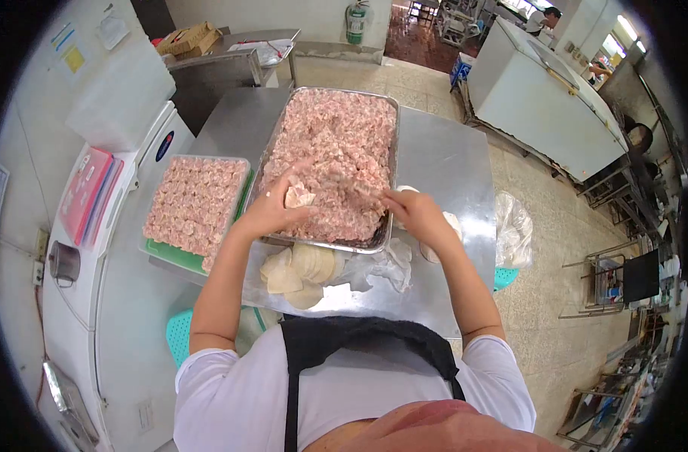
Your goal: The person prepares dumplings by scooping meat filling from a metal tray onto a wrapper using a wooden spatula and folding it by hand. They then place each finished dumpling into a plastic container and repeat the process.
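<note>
In the head view, my left hand (270, 211) is cupped round a pale dumpling wrapper (298, 197) over the near left part of a big metal tray (393, 162). Minced meat (340, 128) fills that tray, scooped lower at its near right corner. My right hand (421, 217) grips a thin filling spatula (368, 190), whose meat-smeared blade reaches into the mince; its exact shape is blurred. Left of the tray, rows of filled open-topped dumplings (197, 197) cover a tray with a green edge. Nearest my body lies a fanned stack of round wrappers (306, 270).
A crumpled plastic sheet (393, 265) lies on the steel table (443, 151) by the wrappers. Whitish round items sit partly under my right forearm. A white freezer (540, 98) stands at back right, a white appliance (125, 226) at left. Another person (543, 20) is far back.
</note>
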A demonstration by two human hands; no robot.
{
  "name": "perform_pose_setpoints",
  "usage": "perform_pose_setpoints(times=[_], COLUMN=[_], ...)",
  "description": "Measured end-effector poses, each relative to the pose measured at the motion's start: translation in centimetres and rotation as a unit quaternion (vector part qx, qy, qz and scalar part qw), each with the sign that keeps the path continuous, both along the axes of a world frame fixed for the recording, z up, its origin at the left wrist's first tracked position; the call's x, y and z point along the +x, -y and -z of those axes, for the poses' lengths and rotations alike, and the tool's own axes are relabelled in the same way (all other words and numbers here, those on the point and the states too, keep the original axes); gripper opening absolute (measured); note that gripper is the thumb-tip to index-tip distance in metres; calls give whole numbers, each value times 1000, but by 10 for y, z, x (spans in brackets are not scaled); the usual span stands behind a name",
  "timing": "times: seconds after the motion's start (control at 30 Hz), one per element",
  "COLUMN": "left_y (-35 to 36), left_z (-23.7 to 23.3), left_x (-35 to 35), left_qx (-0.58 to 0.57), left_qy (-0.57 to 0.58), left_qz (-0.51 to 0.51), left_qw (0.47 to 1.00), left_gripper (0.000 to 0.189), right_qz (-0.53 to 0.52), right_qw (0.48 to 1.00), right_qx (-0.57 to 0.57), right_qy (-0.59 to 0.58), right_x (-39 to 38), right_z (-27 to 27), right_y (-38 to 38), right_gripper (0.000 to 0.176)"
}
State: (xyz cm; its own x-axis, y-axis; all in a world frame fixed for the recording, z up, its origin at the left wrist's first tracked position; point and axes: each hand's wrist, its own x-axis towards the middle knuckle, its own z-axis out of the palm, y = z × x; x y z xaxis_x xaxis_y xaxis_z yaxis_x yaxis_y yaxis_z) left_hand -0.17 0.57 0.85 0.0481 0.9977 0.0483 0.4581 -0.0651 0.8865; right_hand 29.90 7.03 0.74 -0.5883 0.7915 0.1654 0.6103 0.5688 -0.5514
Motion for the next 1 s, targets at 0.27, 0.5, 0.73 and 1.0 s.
perform_pose_setpoints(times=[0.27,0.5,0.73,1.0], left_y=[-14,-2,18,37], left_z=[-11,-26,-22,-9], left_x=[5,-1,-17,-62], left_qx=[46,-29,46,172], left_qy=[-77,13,77,-126], left_qz=[144,48,115,121], left_qw=[986,998,989,969], left_gripper=[42,63,58,57], right_qz=[-147,-51,-44,-56], right_qw=[978,984,992,992], right_qx=[-36,166,-25,110], right_qy=[-146,-27,-113,31], right_x=[-28,-45,-22,-79], right_z=[1,-26,-71,-70], right_y=[12,40,45,82], right_gripper=[28,25,29,26])
